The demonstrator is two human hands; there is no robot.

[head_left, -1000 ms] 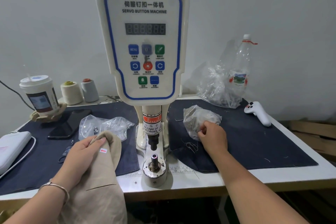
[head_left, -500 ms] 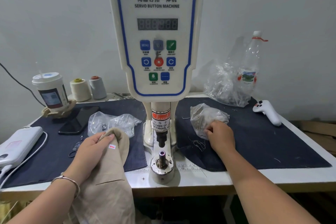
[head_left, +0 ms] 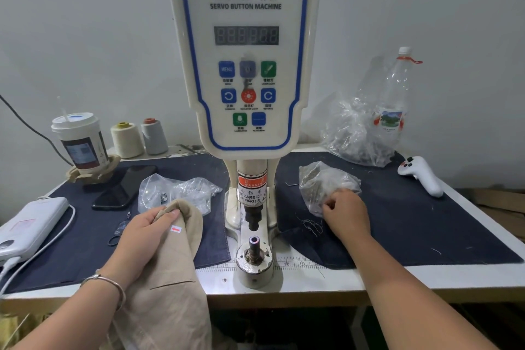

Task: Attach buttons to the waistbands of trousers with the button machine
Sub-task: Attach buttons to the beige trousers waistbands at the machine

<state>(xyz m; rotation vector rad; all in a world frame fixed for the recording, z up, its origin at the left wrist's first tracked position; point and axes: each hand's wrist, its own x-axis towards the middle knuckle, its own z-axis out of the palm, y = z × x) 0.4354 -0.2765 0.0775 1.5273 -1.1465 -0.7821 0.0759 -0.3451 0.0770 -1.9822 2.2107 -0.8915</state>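
My left hand [head_left: 142, 231] grips the folded waistband edge of the beige linen trousers [head_left: 170, 270], thumb on top near a small white sticker with a red arrow [head_left: 176, 229]. My right hand [head_left: 348, 214] has its fingers curled into the small clear plastic bag of buttons [head_left: 321, 183] on the dark blue denim mat [head_left: 412, 224]; what they pinch, I cannot tell. Between my hands stands the cream servo button machine [head_left: 245, 65], its steel lower die post [head_left: 253, 244] bare. The trousers lie left of the post, apart from it.
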